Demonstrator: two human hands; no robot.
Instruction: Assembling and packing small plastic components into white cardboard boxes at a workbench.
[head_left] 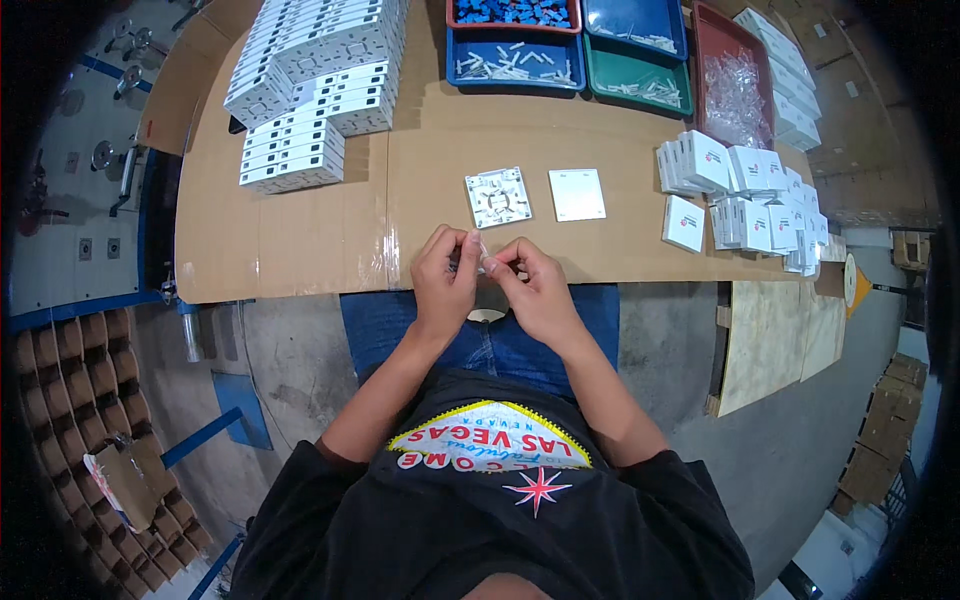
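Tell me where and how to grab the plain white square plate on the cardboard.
Probably pinch the white square plate by its left and right edges, coming from above on the near side: it lies flat, with cardboard showing all round.

The left hand and right hand are at the near edge of the table, a small piece between them. Just beyond lies a frame, with a plate to its right. Stacked modules stand at far left; behind the frame, clustered trays hold small parts. Right of these, another tray holds plastic pieces, with boxes before it
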